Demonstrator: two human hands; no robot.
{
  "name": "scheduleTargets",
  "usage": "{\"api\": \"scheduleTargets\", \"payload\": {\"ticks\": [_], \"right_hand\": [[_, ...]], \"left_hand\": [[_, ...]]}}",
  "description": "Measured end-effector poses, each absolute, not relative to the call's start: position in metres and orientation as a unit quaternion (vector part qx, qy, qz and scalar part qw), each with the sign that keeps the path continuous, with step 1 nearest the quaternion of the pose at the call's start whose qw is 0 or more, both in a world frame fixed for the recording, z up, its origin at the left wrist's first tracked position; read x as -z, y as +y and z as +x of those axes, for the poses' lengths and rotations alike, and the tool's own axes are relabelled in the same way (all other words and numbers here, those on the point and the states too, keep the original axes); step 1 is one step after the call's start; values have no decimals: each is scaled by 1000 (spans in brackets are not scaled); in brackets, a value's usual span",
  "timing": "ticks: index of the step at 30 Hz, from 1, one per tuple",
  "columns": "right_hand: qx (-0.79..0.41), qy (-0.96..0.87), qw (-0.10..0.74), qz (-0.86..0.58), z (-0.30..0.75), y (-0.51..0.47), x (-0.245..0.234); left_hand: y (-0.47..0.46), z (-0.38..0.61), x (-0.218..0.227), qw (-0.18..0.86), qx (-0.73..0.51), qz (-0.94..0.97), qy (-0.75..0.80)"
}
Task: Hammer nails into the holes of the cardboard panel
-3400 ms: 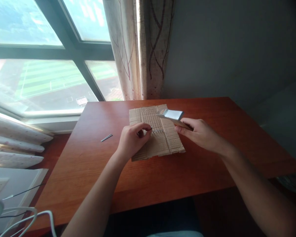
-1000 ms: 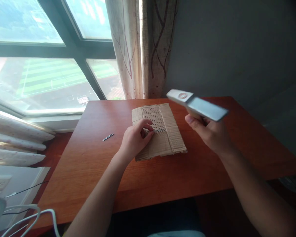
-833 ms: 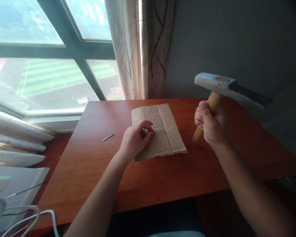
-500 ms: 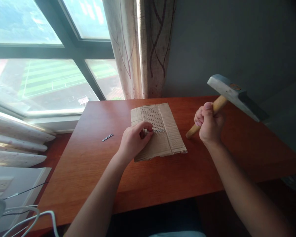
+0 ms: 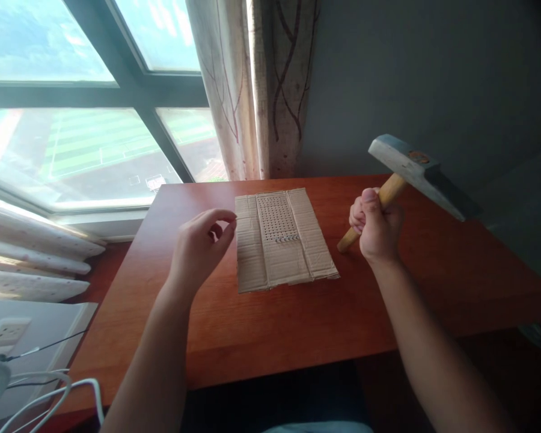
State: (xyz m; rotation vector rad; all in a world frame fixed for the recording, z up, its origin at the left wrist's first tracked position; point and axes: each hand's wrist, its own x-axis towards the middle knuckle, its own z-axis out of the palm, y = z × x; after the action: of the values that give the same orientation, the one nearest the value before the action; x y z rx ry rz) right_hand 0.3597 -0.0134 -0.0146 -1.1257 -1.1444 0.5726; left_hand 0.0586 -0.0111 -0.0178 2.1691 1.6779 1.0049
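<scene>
A flat piece of cardboard [image 5: 277, 264] lies on the red-brown wooden table [image 5: 270, 325], with a grid of small holes in its middle strip and a short row of nail heads [image 5: 287, 239] below the grid. My left hand [image 5: 201, 243] hovers just left of the cardboard, off its surface, with fingers loosely curved and apart and nothing visible in them. My right hand [image 5: 376, 225] is closed in a fist round the wooden handle of a hammer [image 5: 415, 171]. It holds the hammer to the right of the cardboard, with the grey steel head raised above the table.
A large window [image 5: 85, 120] and a patterned curtain [image 5: 261, 90] stand behind the table's far left corner. A grey wall runs along the back. A wall socket [image 5: 4, 331] and white cables [image 5: 40, 391] sit at the lower left, beside the table's edge.
My left hand has let go of the nail row and lifted away to the left of the cardboard. The hammer stays raised at the right, shifted slightly.
</scene>
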Motion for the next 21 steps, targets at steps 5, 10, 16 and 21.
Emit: {"api": "scheduleTargets", "payload": {"ticks": [5,10,16,21], "right_hand": [[-258,-493,669,-492,362,-14,15],[-244,-487,679,-492,365,-15,15],[-232,-485,683,-494,367,-16,15],[-249,-473,698,-476,364,-16,17]], "left_hand": [[-14,18,28,-26,-82,725,684],[-21,4,45,-42,12,710,703],[-20,6,48,-41,38,711,701],[-19,8,52,-56,45,719,691]]}}
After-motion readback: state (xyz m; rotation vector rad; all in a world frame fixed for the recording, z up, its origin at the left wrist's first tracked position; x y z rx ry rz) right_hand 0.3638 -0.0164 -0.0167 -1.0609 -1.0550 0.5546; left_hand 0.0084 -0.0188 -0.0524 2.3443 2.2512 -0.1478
